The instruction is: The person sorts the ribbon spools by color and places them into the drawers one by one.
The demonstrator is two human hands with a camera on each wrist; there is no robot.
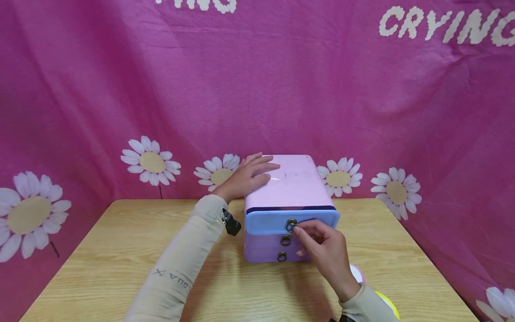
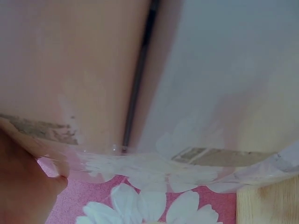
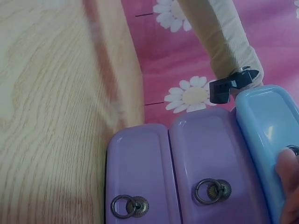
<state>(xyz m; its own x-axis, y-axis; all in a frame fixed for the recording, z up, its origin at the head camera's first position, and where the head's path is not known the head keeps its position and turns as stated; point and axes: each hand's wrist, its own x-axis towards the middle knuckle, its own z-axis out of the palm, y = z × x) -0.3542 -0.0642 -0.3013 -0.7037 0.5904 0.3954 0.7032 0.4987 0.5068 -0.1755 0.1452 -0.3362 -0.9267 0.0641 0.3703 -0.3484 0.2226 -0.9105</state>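
A small drawer box with a pink top (image 1: 295,183) stands on the wooden table. My left hand (image 1: 254,174) rests on the far left of that top, fingers spread. At the front, the top blue drawer (image 1: 263,223) juts out a little, with a dark gap behind its upper edge. My right hand (image 1: 327,248) pinches the bronze ring pull (image 1: 291,227) of this drawer between thumb and finger. Below it are two purple drawers, the middle one (image 3: 212,149) and the bottom one (image 3: 142,163), flush in the right wrist view, each with a hanging ring pull.
Beside my right wrist lie a pink-edged white item (image 1: 356,273) and a yellow-rimmed item (image 1: 390,305), both partly hidden by the arm. A pink curtain (image 1: 281,89) with daisies hangs behind the table (image 1: 161,241). Small black devices (image 1: 231,222) sit on my wrists.
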